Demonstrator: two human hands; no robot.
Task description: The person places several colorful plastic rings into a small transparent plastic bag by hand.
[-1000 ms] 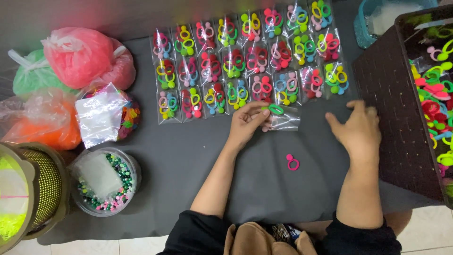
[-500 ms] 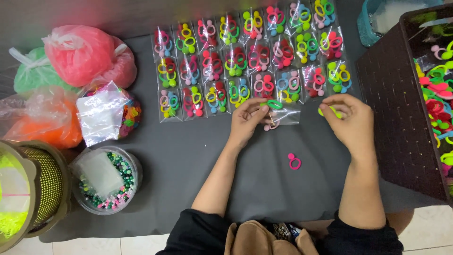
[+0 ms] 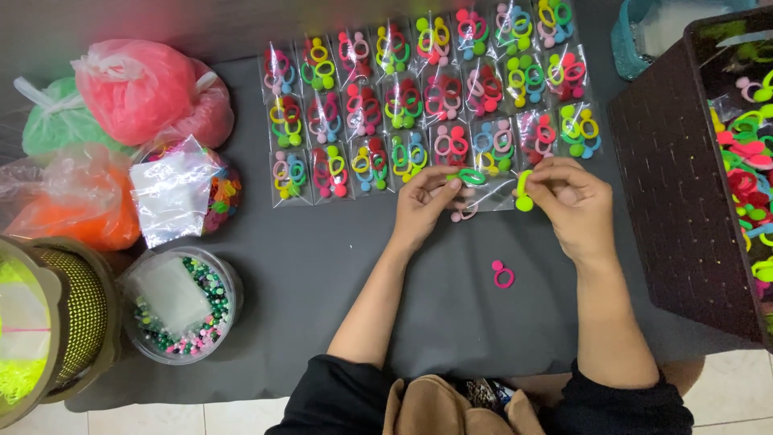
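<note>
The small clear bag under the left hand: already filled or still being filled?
Still being filled: the clear bag holds some rings, while the right hand holds a yellow-green ring outside it.

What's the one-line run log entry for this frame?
left hand: holds clear packet, green ring at mouth | right hand: pinches yellow-green ring | pink ring: loose on dark mat

Left hand point(image 3: 425, 201) pinching green hair tie point(image 3: 471, 176), right hand point(image 3: 570, 201) holding yellow-green tie point(image 3: 523, 192)
</note>
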